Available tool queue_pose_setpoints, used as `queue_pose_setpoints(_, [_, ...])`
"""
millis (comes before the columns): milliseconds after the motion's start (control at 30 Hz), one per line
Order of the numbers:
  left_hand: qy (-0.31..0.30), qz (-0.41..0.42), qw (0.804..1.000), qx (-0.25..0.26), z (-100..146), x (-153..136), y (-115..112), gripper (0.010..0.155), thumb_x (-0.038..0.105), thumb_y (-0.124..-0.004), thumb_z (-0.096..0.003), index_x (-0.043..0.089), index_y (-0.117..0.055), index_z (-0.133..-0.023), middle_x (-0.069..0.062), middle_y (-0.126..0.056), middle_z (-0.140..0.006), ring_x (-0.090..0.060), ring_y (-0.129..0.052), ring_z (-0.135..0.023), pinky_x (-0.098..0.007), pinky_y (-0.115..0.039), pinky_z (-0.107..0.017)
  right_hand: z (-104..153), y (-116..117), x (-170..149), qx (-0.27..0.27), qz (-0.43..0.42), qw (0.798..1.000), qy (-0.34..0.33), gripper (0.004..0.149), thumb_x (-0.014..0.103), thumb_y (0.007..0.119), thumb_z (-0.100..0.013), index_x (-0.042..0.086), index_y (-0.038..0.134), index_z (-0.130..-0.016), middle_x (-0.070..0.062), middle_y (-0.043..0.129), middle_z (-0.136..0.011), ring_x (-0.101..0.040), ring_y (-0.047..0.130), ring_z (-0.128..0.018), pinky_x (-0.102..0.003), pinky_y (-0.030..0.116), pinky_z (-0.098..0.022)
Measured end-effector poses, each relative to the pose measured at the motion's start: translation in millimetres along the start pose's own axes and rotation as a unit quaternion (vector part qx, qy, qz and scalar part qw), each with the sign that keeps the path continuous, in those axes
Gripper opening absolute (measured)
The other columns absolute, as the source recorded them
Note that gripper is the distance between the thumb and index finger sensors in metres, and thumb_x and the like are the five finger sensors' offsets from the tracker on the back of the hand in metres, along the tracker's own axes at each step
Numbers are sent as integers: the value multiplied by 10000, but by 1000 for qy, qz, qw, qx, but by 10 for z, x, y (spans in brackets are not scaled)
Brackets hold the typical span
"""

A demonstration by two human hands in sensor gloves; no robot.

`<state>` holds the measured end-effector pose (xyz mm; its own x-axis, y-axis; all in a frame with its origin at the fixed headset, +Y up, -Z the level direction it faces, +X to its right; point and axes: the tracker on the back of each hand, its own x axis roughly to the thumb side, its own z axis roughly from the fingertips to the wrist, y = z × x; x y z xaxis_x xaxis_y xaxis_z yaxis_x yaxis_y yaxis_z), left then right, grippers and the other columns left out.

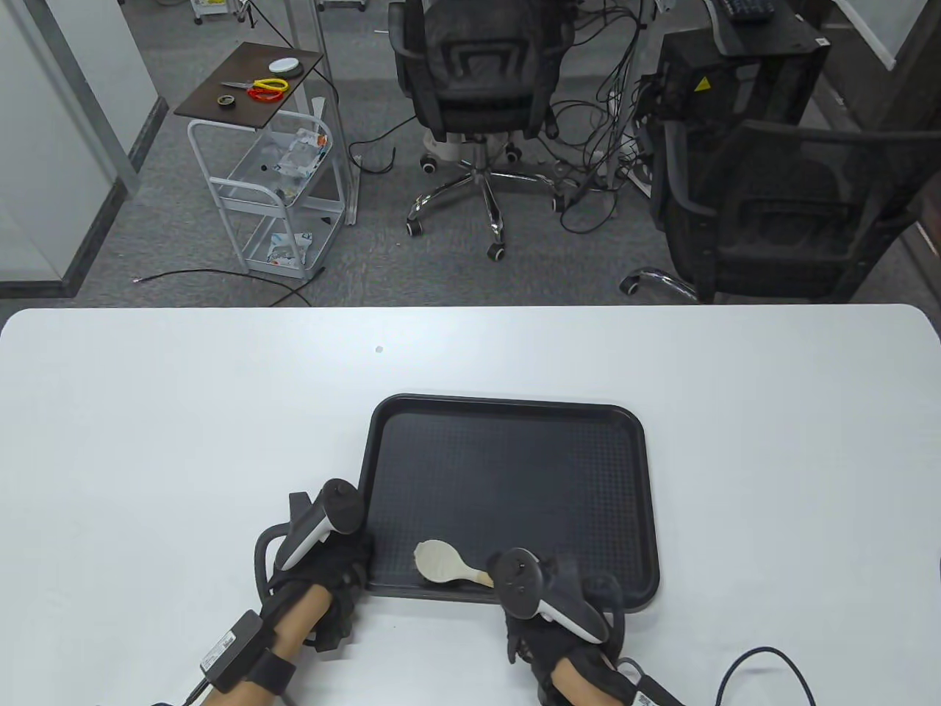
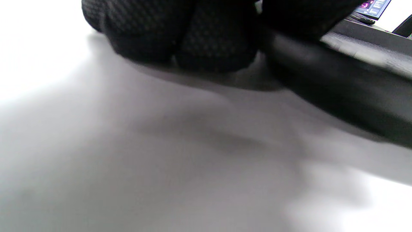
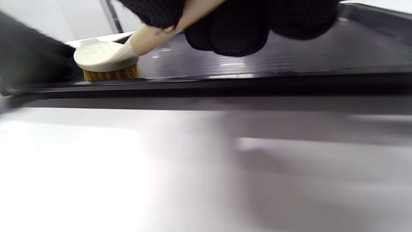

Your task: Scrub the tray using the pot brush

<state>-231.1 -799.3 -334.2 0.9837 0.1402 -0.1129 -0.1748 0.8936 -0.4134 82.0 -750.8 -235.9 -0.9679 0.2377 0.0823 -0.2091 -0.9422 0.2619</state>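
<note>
With the right hand (image 1: 548, 596) curled round the brush (image 1: 441, 562) handle and the left hand (image 1: 334, 562) gripping the tray (image 1: 507, 478) corner (fingers bent at the rim), keep bristles flat and work outward from this near edge

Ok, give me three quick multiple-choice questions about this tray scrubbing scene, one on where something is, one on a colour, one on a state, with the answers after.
1. Where on the tray is the pot brush head?
A. far right corner
B. near left part
C. off the tray

2. What colour are the brush's bristles?
A. golden tan
B. blue
C. black

3. What is the right hand doing?
A. resting flat on the table
B. gripping the brush handle
C. lifting the tray

Answers:
1 B, the table view shows the head by the near rim, left of centre.
2 A, the right wrist view shows tan bristles under a cream head.
3 B, its fingers curl round the handle.
</note>
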Motion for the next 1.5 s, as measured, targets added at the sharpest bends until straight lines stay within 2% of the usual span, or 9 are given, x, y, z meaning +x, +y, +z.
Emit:
queue_pose_setpoints(233, [-1, 3, 1000, -2, -3, -7, 3, 755, 501, -732, -449, 138, -437, -1041, 21, -901, -436, -199, -903, -382, -477, -653, -622, 310, -197, -918, 10, -37, 995, 92, 513, 251, 789, -477, 298, 706, -981, -116, 770, -938, -291, 894, -673, -486, 806, -460])
queue_pose_setpoints(400, [0, 4, 1000, -3, -3, -8, 4, 754, 502, -732, -449, 139, -438, -1041, 21, -901, -437, -199, -903, -383, -477, -652, -622, 516, -346, -1404, -7, -30, 989, 147, 511, 233, 799, -472, 276, 723, -975, -138, 776, -929, -313, 893, -662, -504, 798, -451])
queue_pose_setpoints(600, [0, 2, 1000, -1, 0, -6, 3, 754, 504, -731, -449, 140, -438, -1041, 22, -901, -436, -198, -904, -382, -477, -653, -622, 599, -438, -1586, -17, -9, 986, 165, 514, 245, 797, -475, 265, 718, -982, -139, 774, -929, -309, 892, -658, -493, 796, -445])
queue_pose_setpoints(733, [1, 0, 1000, 0, 0, -4, 3, 754, 503, -731, -449, 139, -438, -1041, 22, -901, -435, -198, -904, -382, -477, -654, -622, 528, -555, -1390, -49, 25, 986, 158, 518, 252, 790, -483, 261, 706, -994, -127, 763, -943, -298, 884, -661, -475, 789, -445])
queue_pose_setpoints(867, [2, -2, 1000, 2, 2, -1, 0, 753, 504, -730, -449, 141, -439, -1041, 24, -900, -435, -196, -904, -382, -476, -655, -622, 362, -673, -1096, -77, -3, 989, 123, 524, 260, 782, -488, 264, 688, -1004, -117, 753, -951, -289, 879, -668, -467, 788, -451])
queue_pose_setpoints(1100, [3, -2, 1000, 2, 5, 2, -3, 753, 505, -729, -450, 143, -439, -1042, 25, -899, -434, -196, -903, -382, -476, -655, -622, -114, -770, -370, -138, 2, 988, 67, 536, 277, 763, -496, 263, 655, -1020, -104, 741, -964, -275, 873, -679, -453, 787, -460])
queue_pose_setpoints(1400, [2, -2, 1000, 2, 6, 4, -6, 753, 504, -730, -450, 140, -440, -1042, 23, -898, -433, -197, -903, -380, -477, -654, -621, -894, -676, 519, -140, 2, 990, 31, 559, 289, 735, -503, 271, 589, -1043, -91, 734, -963, -258, 867, -686, -440, 787, -471])
queue_pose_setpoints(1500, [1, -1, 1000, 1, 5, 2, -6, 753, 503, -731, -449, 141, -439, -1041, 22, -898, -433, -197, -902, -379, -477, -654, -621, -1111, -576, 787, -119, -2, 993, 24, 546, 293, 731, -503, 268, 609, -1035, -88, 733, -964, -253, 868, -685, -434, 792, -467])
